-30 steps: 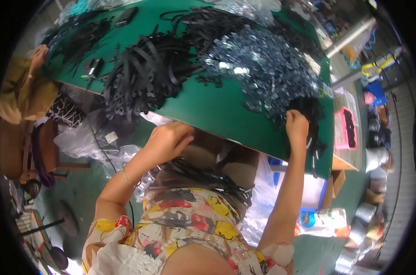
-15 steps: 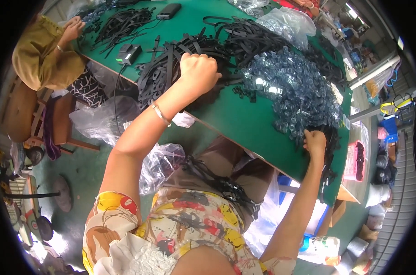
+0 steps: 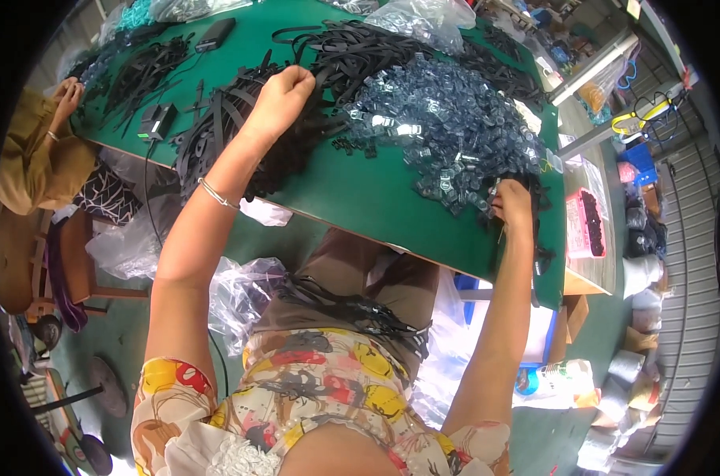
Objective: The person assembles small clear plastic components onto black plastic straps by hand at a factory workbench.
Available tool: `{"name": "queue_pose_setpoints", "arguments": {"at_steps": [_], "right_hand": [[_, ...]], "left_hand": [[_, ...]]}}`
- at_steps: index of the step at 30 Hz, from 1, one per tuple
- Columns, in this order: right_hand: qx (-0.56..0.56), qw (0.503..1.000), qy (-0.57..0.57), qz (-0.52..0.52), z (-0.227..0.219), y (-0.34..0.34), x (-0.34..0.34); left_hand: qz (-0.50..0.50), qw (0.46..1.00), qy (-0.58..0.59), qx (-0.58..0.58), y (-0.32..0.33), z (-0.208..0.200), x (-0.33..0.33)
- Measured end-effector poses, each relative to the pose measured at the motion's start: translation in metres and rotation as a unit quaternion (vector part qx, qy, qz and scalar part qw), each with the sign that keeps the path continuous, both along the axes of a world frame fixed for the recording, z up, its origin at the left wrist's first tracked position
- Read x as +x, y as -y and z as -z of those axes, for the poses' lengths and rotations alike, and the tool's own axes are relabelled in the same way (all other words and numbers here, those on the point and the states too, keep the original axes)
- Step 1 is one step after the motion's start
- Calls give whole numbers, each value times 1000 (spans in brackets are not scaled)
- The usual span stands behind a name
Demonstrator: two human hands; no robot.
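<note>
My left hand [image 3: 285, 99] is closed above a heap of black straps [image 3: 217, 119], its fingers curled in. Whatever it grips is hidden behind the fingers. On the right, my right hand [image 3: 512, 204] pinches at the near edge of a broad pile of small clear bluish plastic pieces [image 3: 447, 119]. What sits between those fingertips is too small to make out. Dark strap-like items [image 3: 541, 258] lie just beside this hand. More black straps [image 3: 360, 305] rest across my lap.
The green table [image 3: 352, 202] carries another black strap heap [image 3: 368, 51], a black adapter box [image 3: 155, 121] with a cable, and a clear plastic bag [image 3: 419, 24]. A pink container [image 3: 586, 222] stands at the right. Another person [image 3: 39, 151] sits at the far left.
The whole view has shifted. My left hand has moved farther out over the strap heap and its wrist has turned. My right hand stays near the edge of the clear pieces.
</note>
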State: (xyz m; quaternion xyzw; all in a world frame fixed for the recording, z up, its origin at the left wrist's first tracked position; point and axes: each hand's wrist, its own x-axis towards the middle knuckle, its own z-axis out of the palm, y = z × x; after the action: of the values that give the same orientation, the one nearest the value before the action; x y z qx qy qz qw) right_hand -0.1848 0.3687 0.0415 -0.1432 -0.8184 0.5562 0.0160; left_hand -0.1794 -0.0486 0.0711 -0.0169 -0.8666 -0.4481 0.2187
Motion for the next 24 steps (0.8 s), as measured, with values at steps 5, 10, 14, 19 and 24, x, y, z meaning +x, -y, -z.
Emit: {"name": "queue_pose_setpoints", "arguments": {"at_steps": [5,10,14,19,24], "right_hand": [[-254,964,-81,-16,-8,-5,6],[-264,943,-196,-52,-22,7,23],[-240,926,-277,-92,-50,32,50],[-113,944,-256,-175,-62,75,121],[130,908,-219,-332,-25,97,172]], "left_hand": [[95,958,-12,270,-31,-22,9],[214,859,-35,464,-60,-40,24],[297,702,81,642,-82,-35,38],[331,584,316,671,-148,-3,84],[353,599,338,634,-175,48,110]]}}
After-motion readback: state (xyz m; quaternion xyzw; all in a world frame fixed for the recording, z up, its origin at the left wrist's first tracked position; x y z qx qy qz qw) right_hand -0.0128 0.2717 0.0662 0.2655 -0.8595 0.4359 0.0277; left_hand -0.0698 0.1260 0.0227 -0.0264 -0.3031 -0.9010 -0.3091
